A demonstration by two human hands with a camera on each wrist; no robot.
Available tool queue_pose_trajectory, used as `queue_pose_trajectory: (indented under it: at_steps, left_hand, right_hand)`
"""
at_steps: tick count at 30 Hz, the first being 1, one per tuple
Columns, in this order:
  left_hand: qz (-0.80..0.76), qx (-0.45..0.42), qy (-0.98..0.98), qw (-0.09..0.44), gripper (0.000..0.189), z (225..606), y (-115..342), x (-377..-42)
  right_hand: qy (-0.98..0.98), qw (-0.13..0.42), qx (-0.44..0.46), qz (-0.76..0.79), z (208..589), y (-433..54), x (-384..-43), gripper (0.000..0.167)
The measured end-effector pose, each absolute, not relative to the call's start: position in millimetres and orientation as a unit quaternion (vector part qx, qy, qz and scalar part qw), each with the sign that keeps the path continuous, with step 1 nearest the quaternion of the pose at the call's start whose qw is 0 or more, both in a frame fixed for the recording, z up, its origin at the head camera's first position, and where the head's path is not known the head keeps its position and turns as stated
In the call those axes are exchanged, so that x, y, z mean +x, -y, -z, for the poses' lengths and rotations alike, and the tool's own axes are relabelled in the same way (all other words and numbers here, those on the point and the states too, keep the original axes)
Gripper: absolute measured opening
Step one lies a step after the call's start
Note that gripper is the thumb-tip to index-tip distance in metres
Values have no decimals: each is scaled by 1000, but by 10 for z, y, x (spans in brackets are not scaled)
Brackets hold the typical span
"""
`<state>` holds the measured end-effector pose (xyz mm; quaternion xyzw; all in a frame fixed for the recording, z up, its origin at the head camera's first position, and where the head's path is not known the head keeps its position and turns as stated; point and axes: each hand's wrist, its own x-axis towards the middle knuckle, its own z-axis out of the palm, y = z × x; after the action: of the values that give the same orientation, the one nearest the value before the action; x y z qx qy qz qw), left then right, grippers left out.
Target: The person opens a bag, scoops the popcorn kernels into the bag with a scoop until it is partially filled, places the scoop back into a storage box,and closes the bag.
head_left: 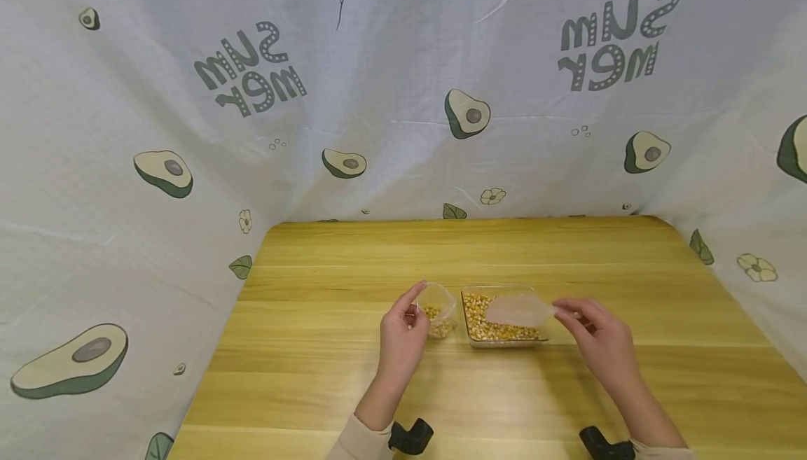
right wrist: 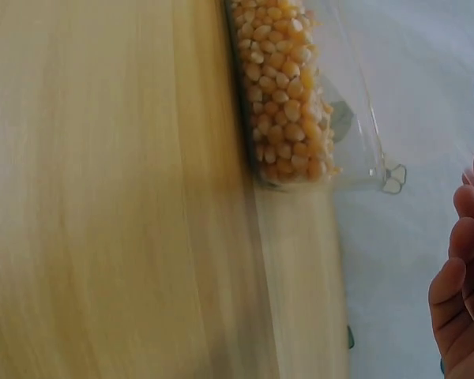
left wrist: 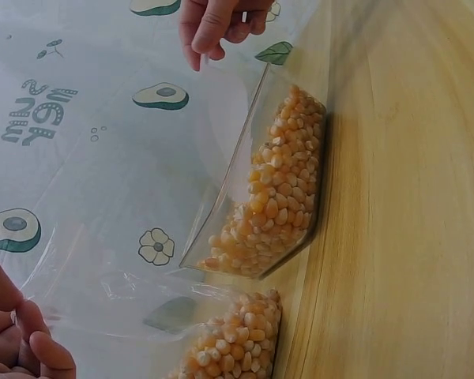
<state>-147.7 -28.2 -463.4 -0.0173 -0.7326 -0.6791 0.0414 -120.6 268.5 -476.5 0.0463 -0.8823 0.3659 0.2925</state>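
My left hand (head_left: 403,339) pinches the upper edge of a clear plastic bag (head_left: 443,294), its mouth spread. Corn kernels (left wrist: 235,343) lie in the bottom of the bag, which rests on the table. To its right is a clear rectangular container (head_left: 504,344), with more corn kernels (head_left: 477,306) in it. By its handle end, my right hand (head_left: 602,343) holds a translucent whitish scoop (head_left: 518,310) with a broad rounded blade. The blade is over the kernels in the container; whether it touches them I cannot tell. The right wrist view shows only part of that hand's fingers.
A wood-grain table (head_left: 328,376) bears the bag and container. Behind it and at both sides hangs a pale curtain (head_left: 391,82) printed with avocados. Black wrist mounts (head_left: 411,437) sit at both cuffs.
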Motion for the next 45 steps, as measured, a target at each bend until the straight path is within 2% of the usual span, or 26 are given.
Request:
queue_pose_trajectory:
  at_steps: [12, 36, 45]
  left_hand:
    - [680, -21, 732, 39, 49, 4622, 291, -1476]
    - [664, -23, 746, 46, 48, 4667, 299, -1483]
    - [661, -26, 749, 41, 50, 4657, 302, -1486]
  right_hand:
    - [882, 318, 69, -340, 4755, -2756, -1195, 25]
    - [899, 311, 78, -297, 4797, -2682, -1211, 22]
    - [914, 301, 81, -261, 4841, -2657, -1216, 28]
